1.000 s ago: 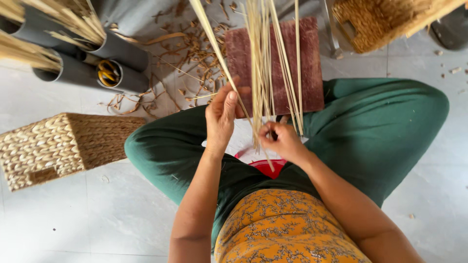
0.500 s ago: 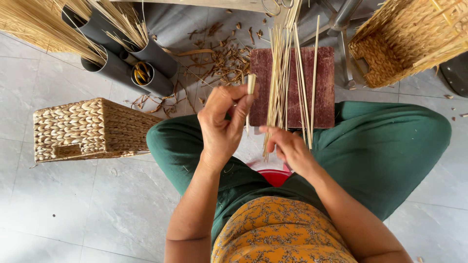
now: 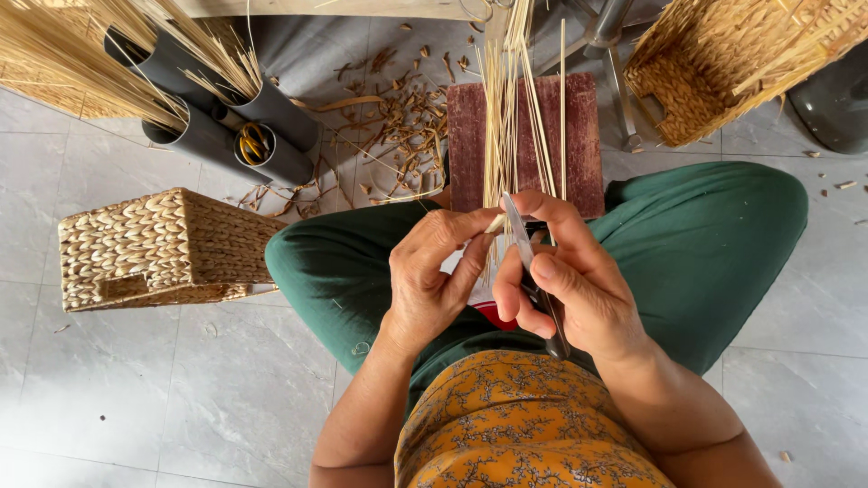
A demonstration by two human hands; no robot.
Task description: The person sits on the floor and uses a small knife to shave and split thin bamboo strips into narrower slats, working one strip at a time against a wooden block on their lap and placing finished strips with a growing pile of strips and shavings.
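Observation:
I sit on the floor in green trousers point(image 3: 705, 244). A bundle of thin pale straw stalks point(image 3: 511, 117) rises upright from my lap. My left hand point(image 3: 434, 276) pinches one stalk near its lower end between thumb and fingers. My right hand point(image 3: 574, 280) grips a small knife point(image 3: 533, 271) with a dark handle, its blade lying against that stalk right beside my left thumb. The two hands touch each other over my lap. A red and white object point(image 3: 493, 312) peeks out beneath them.
A dark red mat point(image 3: 588, 136) lies on the grey tiles ahead, with straw trimmings point(image 3: 398, 136) scattered left of it. Grey tubes point(image 3: 226, 126) holding straw lie far left. One woven basket point(image 3: 154, 248) stands at my left, another woven basket point(image 3: 714, 63) at far right beside metal legs point(image 3: 615, 54).
My hands came together over my lap. The right hand now presses a knife blade to the stalk held by the left; earlier the hands were apart, sorting stalks higher up.

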